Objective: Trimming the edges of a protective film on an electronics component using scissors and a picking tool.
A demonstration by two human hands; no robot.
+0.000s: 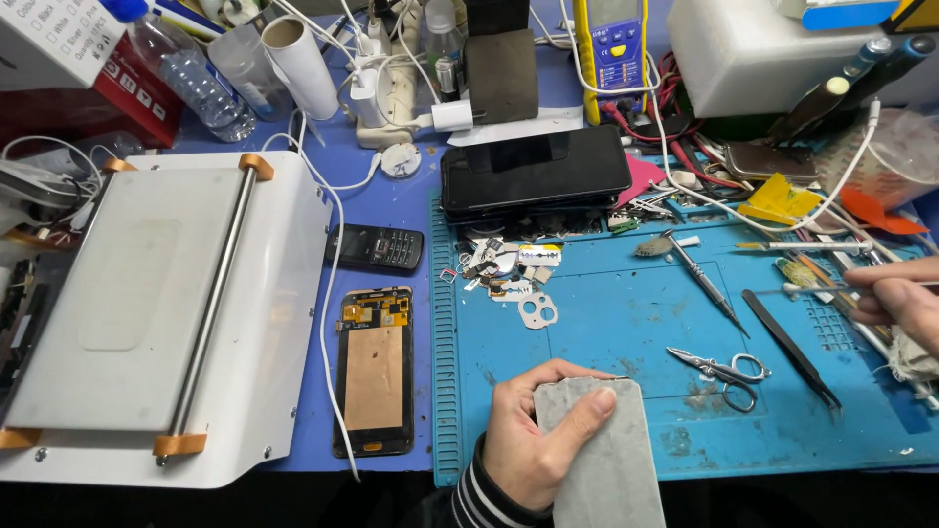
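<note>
Cluttered blue repair mat fills the bench. Left hand grips a grey flat panel from its left edge, long axis running toward the body. Right hand, well off to the right, pinches a thin white swab pointing leftward; scissors lie between them.

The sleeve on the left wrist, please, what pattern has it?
Black and white stripes on the sleeve, head view.

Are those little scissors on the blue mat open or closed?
Slightly open. The scissors lie flat on the blue mat with their blades parted a little toward the left, handle rings to the right, and neither hand touching them.
</note>
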